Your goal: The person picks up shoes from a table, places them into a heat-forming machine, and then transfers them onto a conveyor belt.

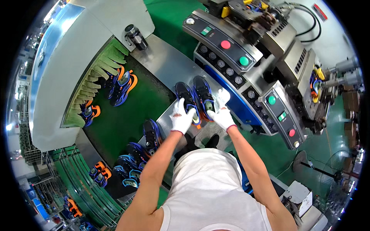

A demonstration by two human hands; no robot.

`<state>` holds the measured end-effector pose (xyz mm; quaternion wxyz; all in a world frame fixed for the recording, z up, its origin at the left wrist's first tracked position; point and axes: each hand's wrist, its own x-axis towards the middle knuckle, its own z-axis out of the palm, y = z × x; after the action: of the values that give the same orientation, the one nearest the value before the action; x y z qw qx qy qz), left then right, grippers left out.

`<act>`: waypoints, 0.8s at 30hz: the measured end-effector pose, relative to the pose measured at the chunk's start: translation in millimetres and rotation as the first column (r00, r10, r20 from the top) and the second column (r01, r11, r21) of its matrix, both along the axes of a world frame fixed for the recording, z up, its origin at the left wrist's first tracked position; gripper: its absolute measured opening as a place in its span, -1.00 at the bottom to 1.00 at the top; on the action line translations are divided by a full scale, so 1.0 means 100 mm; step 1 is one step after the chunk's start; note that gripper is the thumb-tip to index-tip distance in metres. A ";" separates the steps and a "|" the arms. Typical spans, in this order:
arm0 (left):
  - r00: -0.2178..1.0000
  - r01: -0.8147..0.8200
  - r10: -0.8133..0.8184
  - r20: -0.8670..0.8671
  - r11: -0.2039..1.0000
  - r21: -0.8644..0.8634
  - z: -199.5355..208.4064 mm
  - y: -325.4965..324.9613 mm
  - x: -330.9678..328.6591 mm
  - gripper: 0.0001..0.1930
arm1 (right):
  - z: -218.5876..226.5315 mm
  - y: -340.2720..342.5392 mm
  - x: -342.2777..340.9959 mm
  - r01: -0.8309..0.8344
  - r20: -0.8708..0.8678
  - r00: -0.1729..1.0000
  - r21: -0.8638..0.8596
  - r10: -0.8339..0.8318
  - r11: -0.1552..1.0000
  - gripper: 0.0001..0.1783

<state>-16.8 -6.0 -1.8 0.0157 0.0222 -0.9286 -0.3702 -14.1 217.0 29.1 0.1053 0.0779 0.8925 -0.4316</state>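
Note:
Two black running shoes with blue and orange trim stand side by side on a metal ledge in front of me, toes pointing away. My left hand, in a white glove, is at the heel of the left shoe, its thumb and forefinger spread along the side. By the heel of the right shoe is my right hand, also gloved; its thumb reaches toward the shoe's opening and its other fingers stretch outward. Neither hand visibly closes round a shoe.
On the left, a green conveyor belt carries several shoes out from a machine's green fringe curtain. A dark flask stands on the metal edge. Pressing machines with button panels rise at the right, and a fan stands behind them.

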 end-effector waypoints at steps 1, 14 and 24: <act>0.990 -0.069 0.058 0.132 0.994 0.080 0.03 0.15 0.08 -0.07 | -0.08 -0.07 -0.12 -0.006 -0.018 1.000 0.059 0.007 0.998 -0.01; 0.812 -0.090 -0.057 0.580 0.971 0.222 0.13 0.22 -0.33 0.13 | -0.43 -0.23 -0.75 0.108 -0.048 0.993 0.081 -0.104 0.991 -0.50; 0.802 -0.597 0.596 -0.047 0.802 -0.022 -0.31 -3.00 -0.63 -0.35 | 0.02 0.28 0.50 0.198 0.150 0.972 -0.118 -0.180 0.973 -0.02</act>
<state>-80.0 -306.2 -32.9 0.1493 0.3057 -0.8805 -0.3301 36.0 245.3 31.3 0.1302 0.1852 0.8411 -0.4912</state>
